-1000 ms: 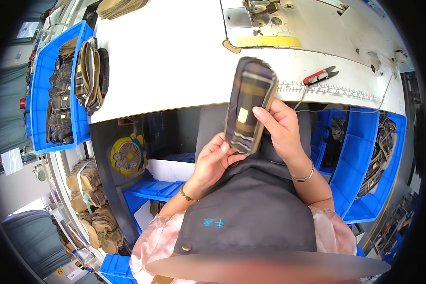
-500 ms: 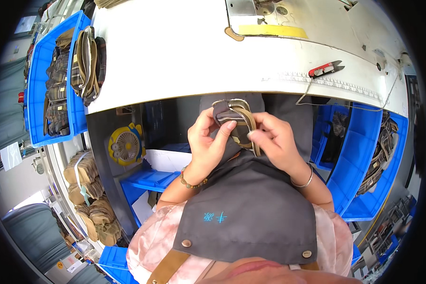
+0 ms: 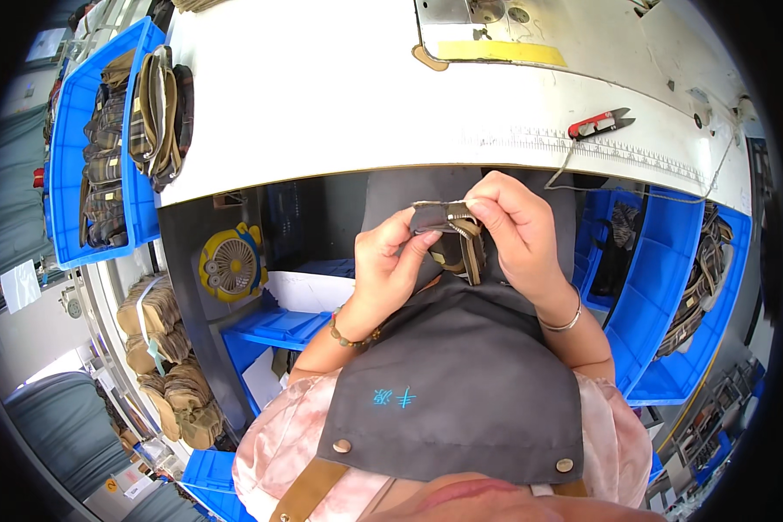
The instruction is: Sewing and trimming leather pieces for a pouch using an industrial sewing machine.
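Over my lap, in front of the table edge, both hands grip a small dark zippered fabric pouch piece (image 3: 448, 248) with a tan-brown zipper band. My left hand (image 3: 387, 261) pinches its left end between thumb and fingers. At the upper right corner, my right hand (image 3: 518, 230) pinches the piece by its edge, close to the zipper teeth. The piece's top edge is held level between the hands, while the rest hangs down toward my grey apron (image 3: 461, 374). Its underside is hidden.
Red-handled thread snips (image 3: 596, 126) lie on the white table (image 3: 322, 104) by a printed ruler scale. A sewing machine bed (image 3: 496, 26) is at the back. Blue bins (image 3: 152, 204) with plaid pieces flank me on both sides. A yellow fan (image 3: 232, 265) stands below the table, left.
My right hand has moved up from the piece's side to its top right corner. The piece has turned so that its top edge now lies flat between my hands.
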